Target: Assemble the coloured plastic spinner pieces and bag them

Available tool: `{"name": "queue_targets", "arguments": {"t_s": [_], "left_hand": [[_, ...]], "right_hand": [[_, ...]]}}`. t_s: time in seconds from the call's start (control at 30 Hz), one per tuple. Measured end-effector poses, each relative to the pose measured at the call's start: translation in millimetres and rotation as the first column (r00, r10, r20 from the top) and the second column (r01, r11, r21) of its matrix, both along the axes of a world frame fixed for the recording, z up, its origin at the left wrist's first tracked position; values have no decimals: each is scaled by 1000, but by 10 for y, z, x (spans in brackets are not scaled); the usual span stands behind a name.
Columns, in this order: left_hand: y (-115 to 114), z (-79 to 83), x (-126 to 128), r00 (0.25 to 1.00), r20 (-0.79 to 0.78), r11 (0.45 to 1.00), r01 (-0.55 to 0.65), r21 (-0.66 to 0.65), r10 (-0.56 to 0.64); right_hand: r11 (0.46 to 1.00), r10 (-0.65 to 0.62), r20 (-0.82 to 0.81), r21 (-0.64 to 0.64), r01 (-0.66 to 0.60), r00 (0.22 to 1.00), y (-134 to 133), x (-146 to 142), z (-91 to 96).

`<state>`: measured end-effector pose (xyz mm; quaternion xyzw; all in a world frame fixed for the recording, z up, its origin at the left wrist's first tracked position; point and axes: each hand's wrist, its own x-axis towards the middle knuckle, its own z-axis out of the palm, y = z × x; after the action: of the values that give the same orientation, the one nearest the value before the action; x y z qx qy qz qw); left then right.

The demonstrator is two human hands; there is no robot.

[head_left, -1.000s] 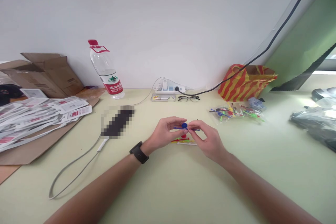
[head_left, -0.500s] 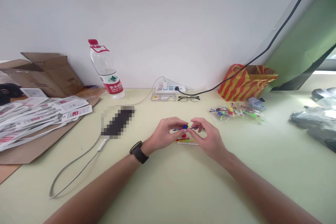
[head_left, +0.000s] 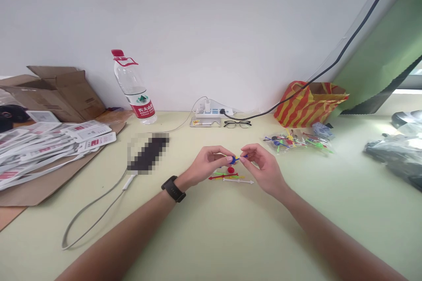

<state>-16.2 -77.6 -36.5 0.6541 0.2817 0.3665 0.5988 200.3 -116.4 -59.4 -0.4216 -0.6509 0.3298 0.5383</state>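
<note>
My left hand (head_left: 211, 162), with a black watch on its wrist, pinches a small blue round plastic piece (head_left: 234, 160) between thumb and fingertips. A thin blue plastic arrow (head_left: 242, 158) runs from that piece to my right hand (head_left: 262, 169), whose thumb and finger grip its end. Part of the arrow is behind my left fingers, so I cannot tell how the two pieces fit together. Just below lie a red round piece (head_left: 231, 170), a red arrow (head_left: 220, 177) and a white arrow (head_left: 239, 181), with yellow and green pieces among them.
Eyeglasses (head_left: 237, 124) and a power strip (head_left: 214, 111) sit by the wall. To the right are bagged colourful pieces (head_left: 290, 140) and a striped bag (head_left: 303, 107). A bottle (head_left: 140, 96), a blurred-out dark object (head_left: 148, 153) with a cable and piled badges (head_left: 79, 134) are left.
The blue arrow's pointed left end, visible before, is now covered by my left fingers. Both hands have shifted slightly, uncovering more of the red and white arrows on the table.
</note>
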Motion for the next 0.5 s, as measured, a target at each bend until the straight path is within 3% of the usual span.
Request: {"name": "queue_targets", "arguments": {"t_s": [0.13, 0.3, 0.5], "left_hand": [[51, -6, -45, 999, 40, 997, 38, -68, -36], [85, -37, -50, 1000, 22, 997, 4, -79, -3], [94, -52, -53, 999, 24, 998, -43, -56, 44]], "right_hand": [[999, -11, 47, 41, 9, 999, 26, 37, 24], [967, -182, 184, 212, 142, 966, -37, 44, 88], [983, -152, 106, 116, 140, 983, -122, 9, 133]]}}
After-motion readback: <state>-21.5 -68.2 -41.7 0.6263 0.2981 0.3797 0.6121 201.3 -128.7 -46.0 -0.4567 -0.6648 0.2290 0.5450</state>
